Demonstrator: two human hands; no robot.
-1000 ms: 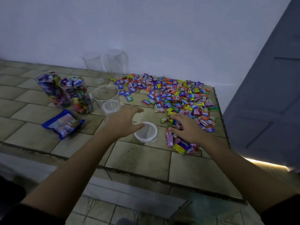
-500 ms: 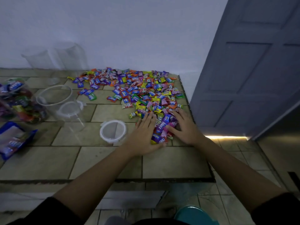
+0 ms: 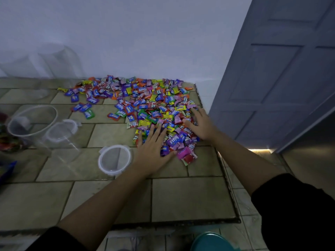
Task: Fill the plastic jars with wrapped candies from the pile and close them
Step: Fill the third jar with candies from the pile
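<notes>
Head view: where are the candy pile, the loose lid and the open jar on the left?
candy pile (image 3: 154, 102), head view, middle of the heap.
loose lid (image 3: 114, 159), head view, its clear centre panel.
open jar (image 3: 34, 122), head view, inside, seen through its mouth.

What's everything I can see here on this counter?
wrapped candies: one big pile, many colours, back right of counter
open jars: two, clear, left of the pile
back jars: two, clear, empty, against the wall
filled jar: one, candies inside, left edge, cut off
lid: one, clear, white rim, counter's middle
packet: one, blue, left edge
counter: one, beige tiles
door: one, grey, right
left hand: one, fingers spread on the pile's near edge
right hand: one, fingers spread on the pile's right side
</notes>
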